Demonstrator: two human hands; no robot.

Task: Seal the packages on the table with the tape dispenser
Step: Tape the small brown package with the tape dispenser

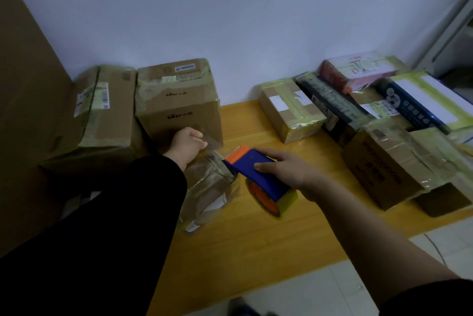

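A small package (210, 187) lies at the near-left part of the table (256, 239), under both hands.

The tape dispenser (256, 172) is clamped in the right hand (289, 171), with its orange mouth at the right edge of the package. The left hand (188, 145) is curled over the far end of the package. The package is judged light and a little soft, with slippery film, so it is best pinned at the end away from the dispenser. The stiff dispenser is best taken by its blue body. Counted: one dispenser, one small package, two large cartons (176, 101) behind it, and at least six piled packages (384, 167) at the right; the exact number is hidden by the stacking.
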